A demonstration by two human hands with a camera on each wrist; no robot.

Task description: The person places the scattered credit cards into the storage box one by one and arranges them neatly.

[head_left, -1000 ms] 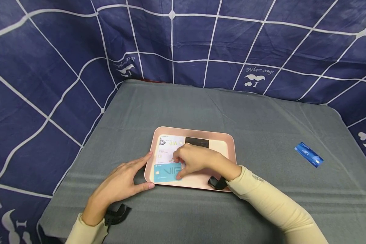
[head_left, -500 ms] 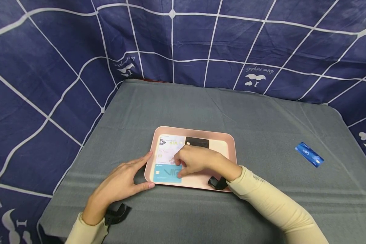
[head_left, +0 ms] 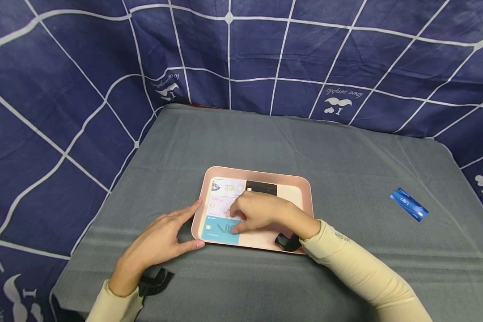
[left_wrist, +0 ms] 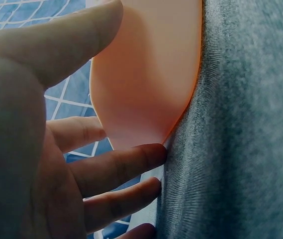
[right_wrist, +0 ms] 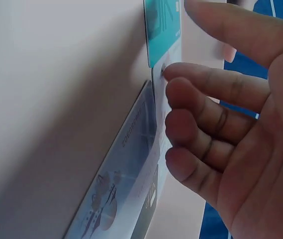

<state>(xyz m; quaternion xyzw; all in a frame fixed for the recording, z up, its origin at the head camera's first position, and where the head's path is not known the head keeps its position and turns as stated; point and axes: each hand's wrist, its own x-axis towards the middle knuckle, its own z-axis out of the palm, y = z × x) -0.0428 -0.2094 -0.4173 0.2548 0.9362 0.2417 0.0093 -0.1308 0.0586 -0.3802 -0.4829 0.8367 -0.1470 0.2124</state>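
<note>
In the head view a shallow pink tray (head_left: 306, 183) holds several cards. A white VIP card (head_left: 226, 184), a pale pink card (head_left: 219, 205) and a teal card (head_left: 217, 230) form a column at its left; a black card (head_left: 261, 188) lies to the right of the top one. My right hand (head_left: 259, 211) is over the tray, its thumb on the teal card and its index finger at the pink card. The other fingers curl loosely, holding nothing. A silvery card (right_wrist: 114, 194) shows beneath this hand in the right wrist view. My left hand (head_left: 157, 241) touches the tray's left rim with extended fingers and thumb.
A blue VIP card (head_left: 409, 204) lies alone on the grey cloth (head_left: 346, 165) at the right. Navy checked fabric (head_left: 249, 53) hangs behind and along the sides. Both wrists wear black straps.
Under my right thumb the teal card has slid slightly toward the tray's near left edge. The left hand has stayed at the rim, and the blue card has not moved.
</note>
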